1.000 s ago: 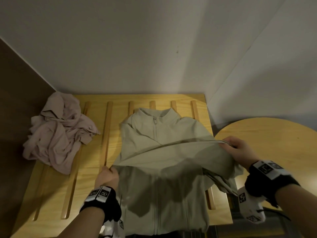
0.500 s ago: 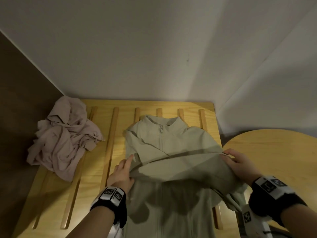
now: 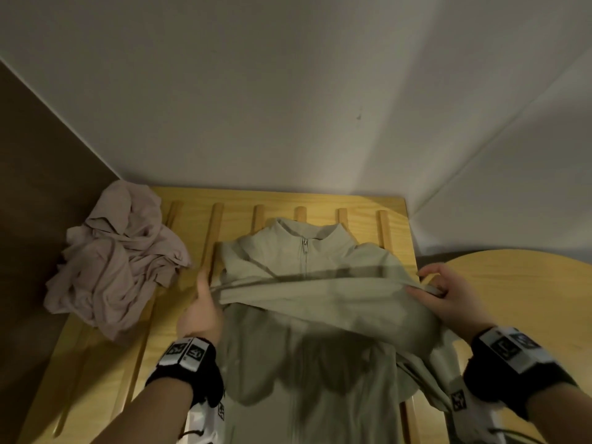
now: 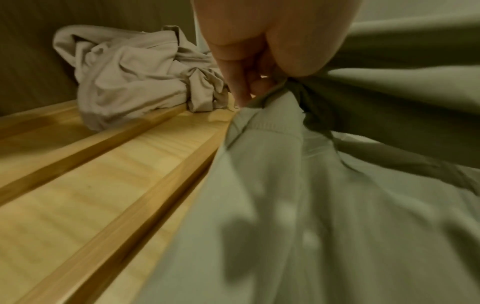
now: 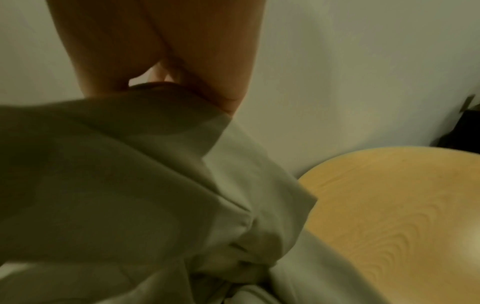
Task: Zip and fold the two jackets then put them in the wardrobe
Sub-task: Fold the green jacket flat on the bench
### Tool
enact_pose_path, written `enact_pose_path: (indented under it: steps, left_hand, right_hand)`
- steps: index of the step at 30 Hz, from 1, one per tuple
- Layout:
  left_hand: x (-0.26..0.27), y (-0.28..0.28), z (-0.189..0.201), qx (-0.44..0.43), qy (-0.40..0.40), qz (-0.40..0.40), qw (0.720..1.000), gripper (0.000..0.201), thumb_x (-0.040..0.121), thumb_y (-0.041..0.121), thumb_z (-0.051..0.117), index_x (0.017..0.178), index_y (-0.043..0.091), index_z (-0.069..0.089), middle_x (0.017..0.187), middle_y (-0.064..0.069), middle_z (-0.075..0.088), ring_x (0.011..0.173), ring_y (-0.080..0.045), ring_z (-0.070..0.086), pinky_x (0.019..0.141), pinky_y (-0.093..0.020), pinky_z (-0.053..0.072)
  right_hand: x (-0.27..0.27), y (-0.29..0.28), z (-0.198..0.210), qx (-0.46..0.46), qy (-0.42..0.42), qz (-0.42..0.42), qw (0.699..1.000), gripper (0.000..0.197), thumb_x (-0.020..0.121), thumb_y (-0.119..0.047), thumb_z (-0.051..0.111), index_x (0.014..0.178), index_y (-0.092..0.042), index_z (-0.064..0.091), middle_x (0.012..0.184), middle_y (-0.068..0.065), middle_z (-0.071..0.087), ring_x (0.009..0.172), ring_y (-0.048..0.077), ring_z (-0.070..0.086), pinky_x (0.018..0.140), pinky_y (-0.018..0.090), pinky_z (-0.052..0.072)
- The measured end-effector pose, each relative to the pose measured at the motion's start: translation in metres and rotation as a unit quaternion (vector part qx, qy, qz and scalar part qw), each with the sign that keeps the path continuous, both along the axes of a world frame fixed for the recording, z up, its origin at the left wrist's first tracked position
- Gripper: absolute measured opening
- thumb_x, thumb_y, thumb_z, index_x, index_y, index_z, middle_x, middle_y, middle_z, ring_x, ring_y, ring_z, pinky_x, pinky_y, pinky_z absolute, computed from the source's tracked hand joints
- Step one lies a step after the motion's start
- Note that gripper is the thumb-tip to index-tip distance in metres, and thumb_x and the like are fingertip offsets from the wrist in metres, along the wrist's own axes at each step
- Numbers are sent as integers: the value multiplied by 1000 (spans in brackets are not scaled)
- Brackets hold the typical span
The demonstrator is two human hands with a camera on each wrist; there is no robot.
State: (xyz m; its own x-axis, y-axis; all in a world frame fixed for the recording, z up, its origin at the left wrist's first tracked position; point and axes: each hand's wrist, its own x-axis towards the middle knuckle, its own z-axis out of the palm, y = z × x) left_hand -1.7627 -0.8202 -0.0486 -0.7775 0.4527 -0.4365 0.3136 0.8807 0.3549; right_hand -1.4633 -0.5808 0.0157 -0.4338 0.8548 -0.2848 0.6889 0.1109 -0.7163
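Note:
A pale green zipped jacket [image 3: 307, 309] lies collar-away on the slatted wooden table [image 3: 320, 200]. Its lower part is lifted and stretched level above the chest. My left hand [image 3: 201, 312] grips the left end of that lifted fold; in the left wrist view the fingers [image 4: 241, 86] pinch the green cloth [image 4: 311, 185]. My right hand [image 3: 445, 293] holds the right end, thumb and fingers round the hem [image 5: 145, 144]. A crumpled pink jacket [image 3: 118, 267] sits in a heap at the table's far left, also seen in the left wrist view [image 4: 135, 78].
A white wall [image 3: 288, 91] rises right behind the table. A dark brown panel [image 3: 38, 187] closes the left side. A round wooden table [image 3: 525, 290] stands to the right, close to my right hand. Raised wooden slats [image 4: 109, 164] run along the tabletop.
Both hands have carried the jacket's lower part up and away from me, toward the collar. My left hand moved from the table edge to grip the fold's left end.

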Motion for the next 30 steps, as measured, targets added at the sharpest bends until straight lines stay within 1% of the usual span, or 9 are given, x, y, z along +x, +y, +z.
enact_pose_path:
  steps: [3,6,10,13,17,20,22,24,30]
  left_hand:
    - [2,-12,-2,-25,3,-9,1000,77,92,8,41,148,37,-3,103,-22,62,78,-29,57,74,-38,43]
    - [11,-24,-12,-157,-26,-110,981,66,96,15,42,150,30,7,132,-16,49,109,-29,56,95,-54,38]
    - [2,-33,-12,-119,-102,-138,978,85,91,31,51,144,45,-14,150,-4,19,127,-25,42,96,-36,44]
    - [-10,-29,-15,-104,-77,-200,971,74,89,30,49,146,45,5,156,7,-5,140,-23,18,106,-35,36]
    - [-11,-16,-21,-71,-58,-270,959,49,98,27,34,144,41,26,157,14,-2,145,-11,4,116,-32,17]
    - [0,-8,-25,-86,-105,-288,948,46,102,30,27,147,35,22,159,7,4,146,-13,6,118,-28,11]
    - [9,-5,-25,-121,-117,-295,941,48,102,37,23,149,37,13,159,0,2,146,-19,6,119,-33,9]
    - [14,0,-24,-153,-120,-306,932,50,101,42,20,148,41,4,159,-8,0,146,-26,3,119,-39,5]
    - [18,11,-19,-189,-141,-303,923,52,101,44,21,147,42,0,158,-13,-3,145,-30,5,118,-38,8]
  right_hand:
    - [-5,-2,-23,18,-27,-48,998,19,80,-17,71,92,-17,56,63,4,52,60,20,49,56,30,36]
    - [0,-8,-49,-58,-145,-50,986,17,84,-24,65,99,-19,58,92,11,62,87,29,58,73,33,43]
    - [11,-15,-68,-111,-250,-6,962,23,88,-34,59,110,-29,56,116,8,59,109,29,53,94,40,44]
    - [16,-18,-69,-106,-271,10,957,42,83,-52,59,121,-33,54,125,8,52,118,28,43,103,41,38]
    - [19,-24,-65,-89,-321,129,934,62,74,-60,65,126,-30,51,139,-3,40,129,25,27,109,36,25]
    - [19,-26,-62,-105,-328,167,924,41,81,-34,67,118,-22,56,135,2,43,126,25,34,102,31,32]
    - [17,-26,-54,-96,-262,115,953,12,81,-14,62,93,-17,59,104,4,56,96,24,55,73,29,43]
    - [16,-23,-46,-54,-218,56,973,19,81,-5,57,71,-19,50,81,-1,50,70,22,52,57,28,37]
    - [9,-11,-24,132,-194,-34,971,24,76,-1,57,69,-15,39,92,2,37,75,25,39,64,33,31]
